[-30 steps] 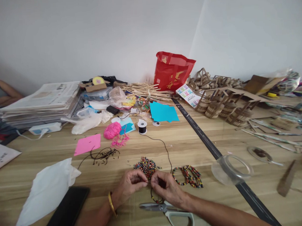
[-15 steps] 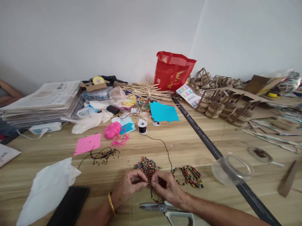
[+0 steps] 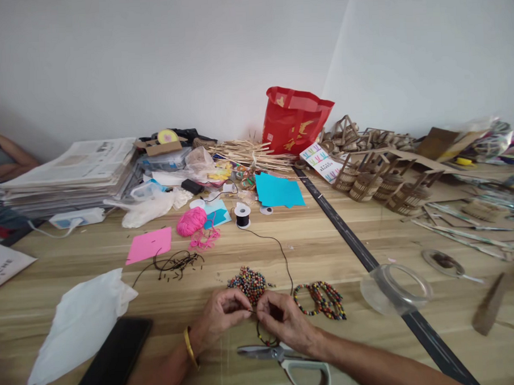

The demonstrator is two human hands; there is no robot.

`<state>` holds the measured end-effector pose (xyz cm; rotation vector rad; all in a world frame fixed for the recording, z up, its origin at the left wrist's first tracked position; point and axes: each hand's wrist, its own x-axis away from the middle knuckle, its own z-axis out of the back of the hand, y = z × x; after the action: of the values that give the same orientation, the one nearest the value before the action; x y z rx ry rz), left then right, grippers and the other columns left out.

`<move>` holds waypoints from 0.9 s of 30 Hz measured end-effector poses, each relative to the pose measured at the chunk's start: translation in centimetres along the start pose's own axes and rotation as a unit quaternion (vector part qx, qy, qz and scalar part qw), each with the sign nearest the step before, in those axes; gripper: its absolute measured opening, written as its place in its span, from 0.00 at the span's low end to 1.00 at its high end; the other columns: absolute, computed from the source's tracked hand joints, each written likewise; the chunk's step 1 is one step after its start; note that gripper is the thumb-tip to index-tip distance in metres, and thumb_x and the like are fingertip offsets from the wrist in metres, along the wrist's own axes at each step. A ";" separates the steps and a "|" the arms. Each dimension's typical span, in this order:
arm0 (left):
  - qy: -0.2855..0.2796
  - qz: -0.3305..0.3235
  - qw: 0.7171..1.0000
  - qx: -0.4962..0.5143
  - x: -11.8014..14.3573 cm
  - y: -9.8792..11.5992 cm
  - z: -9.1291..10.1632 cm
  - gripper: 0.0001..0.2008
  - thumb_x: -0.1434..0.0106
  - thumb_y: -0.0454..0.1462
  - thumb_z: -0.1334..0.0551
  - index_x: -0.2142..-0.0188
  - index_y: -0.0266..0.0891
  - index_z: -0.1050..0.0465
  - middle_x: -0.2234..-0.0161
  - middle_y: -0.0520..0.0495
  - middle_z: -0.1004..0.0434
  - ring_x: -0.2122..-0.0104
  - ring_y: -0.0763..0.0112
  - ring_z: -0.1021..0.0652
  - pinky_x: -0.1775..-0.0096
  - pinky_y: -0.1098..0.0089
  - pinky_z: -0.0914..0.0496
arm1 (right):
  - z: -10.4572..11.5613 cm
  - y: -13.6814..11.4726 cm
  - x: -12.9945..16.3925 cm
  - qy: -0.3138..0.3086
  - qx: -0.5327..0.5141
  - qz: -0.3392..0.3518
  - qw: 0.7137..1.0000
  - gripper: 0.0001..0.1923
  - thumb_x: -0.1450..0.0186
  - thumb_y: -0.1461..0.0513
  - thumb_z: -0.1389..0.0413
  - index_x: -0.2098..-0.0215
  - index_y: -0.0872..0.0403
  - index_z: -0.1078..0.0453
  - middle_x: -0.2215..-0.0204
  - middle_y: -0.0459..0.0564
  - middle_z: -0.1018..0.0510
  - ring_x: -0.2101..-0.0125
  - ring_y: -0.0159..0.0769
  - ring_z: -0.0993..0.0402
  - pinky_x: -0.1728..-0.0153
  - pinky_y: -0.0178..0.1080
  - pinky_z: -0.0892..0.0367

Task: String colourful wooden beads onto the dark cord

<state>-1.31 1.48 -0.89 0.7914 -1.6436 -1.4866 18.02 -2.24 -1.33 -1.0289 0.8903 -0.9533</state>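
My left hand (image 3: 222,314), with a gold bangle at the wrist, pinches thumb and forefinger on a thin dark cord. Close beside it, my right hand (image 3: 286,319) also pinches the cord; the fingertips almost meet. A loop of this black cord (image 3: 258,332) hangs below them with a few beads on it. Just beyond the fingers lies a pile of multicoloured beads (image 3: 247,284). Strung bead loops (image 3: 325,300) rest right of my right hand. Scissors (image 3: 285,358) lie partly open beneath my hands. From a white spool (image 3: 243,217), black cord runs down behind my right hand.
A black phone (image 3: 113,357) and white tissue (image 3: 81,322) lie at left, near cut cord pieces (image 3: 175,265) and pink yarn (image 3: 192,221). At right are a clear plastic container (image 3: 393,288) and small woven baskets (image 3: 367,185). A red bag (image 3: 294,120) stands behind.
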 end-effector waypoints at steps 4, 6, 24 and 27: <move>0.003 0.001 1.000 0.007 -0.1 0.0 0.0 0.09 0.52 0.37 0.29 0.74 0.33 0.25 0.75 0.51 0.25 0.73 0.74 0.27 0.69 0.74 0.34 | 0.0 0.0 0.0 0.012 0.012 0.002 1.000 0.07 0.39 0.62 0.46 0.73 0.57 0.33 0.80 0.43 0.34 0.78 0.27 0.40 0.77 0.29 0.44; 0.007 -0.003 1.000 0.004 -0.1 0.0 0.0 0.09 0.52 0.37 0.29 0.74 0.33 0.25 0.75 0.51 0.25 0.74 0.74 0.27 0.70 0.74 0.35 | 0.0 0.0 -0.1 0.016 0.018 -0.002 1.000 0.07 0.39 0.62 0.46 0.74 0.57 0.33 0.80 0.42 0.35 0.78 0.27 0.40 0.77 0.29 0.45; 0.006 0.000 1.000 -0.002 -0.1 0.0 0.0 0.10 0.53 0.38 0.29 0.74 0.34 0.26 0.75 0.51 0.25 0.73 0.73 0.27 0.69 0.74 0.34 | 0.1 -0.2 0.0 0.004 0.026 -0.001 1.000 0.04 0.40 0.65 0.47 0.73 0.57 0.32 0.80 0.42 0.34 0.78 0.27 0.39 0.77 0.28 0.44; 0.005 -0.003 1.000 -0.016 0.0 0.1 0.0 0.10 0.52 0.39 0.29 0.74 0.34 0.26 0.76 0.51 0.26 0.74 0.73 0.27 0.70 0.74 0.34 | 0.0 -0.2 0.0 0.007 0.025 0.000 1.000 0.06 0.39 0.64 0.46 0.73 0.57 0.32 0.80 0.43 0.34 0.78 0.27 0.40 0.78 0.28 0.44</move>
<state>-1.29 1.50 -0.84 0.7855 -1.6080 -1.5069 18.02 -2.26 -1.14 -0.9819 0.8741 -0.9797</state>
